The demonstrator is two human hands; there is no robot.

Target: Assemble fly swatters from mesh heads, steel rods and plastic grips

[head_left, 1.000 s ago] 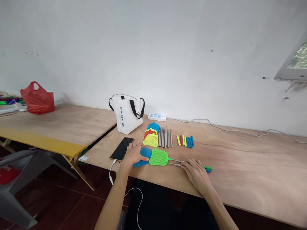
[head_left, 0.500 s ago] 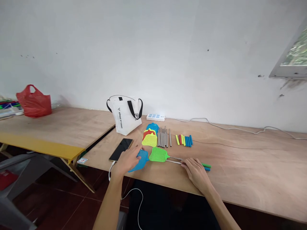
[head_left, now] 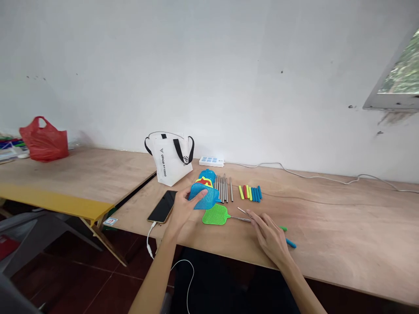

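Note:
My left hand point(head_left: 183, 207) is closed on a blue mesh fly swatter head point(head_left: 204, 197), held above the table with the thumb on its face. My right hand point(head_left: 270, 235) is closed round a thin metal rod point(head_left: 242, 212) with a blue grip point(head_left: 291, 243); its bare tip points left, apart from the blue head. Below it lies a green fly swatter point(head_left: 216, 215), its shaft passing under my right fingers to a green grip point(head_left: 283, 228). Behind the blue head are stacked swatter heads point(head_left: 207, 174) in blue, yellow and red, partly hidden.
Several grey metal rods point(head_left: 226, 189) and a row of coloured grips point(head_left: 251, 193) lie farther back. A phone point(head_left: 162, 207) with a white cable is at the left. A white bag point(head_left: 172, 159) and a power strip point(head_left: 211, 161) stand near the wall; a red bag point(head_left: 44, 139) is on another table.
My left hand has lifted the blue head off the table, up and to the right. The blue-gripped rod has come away from that head and turned in my right hand.

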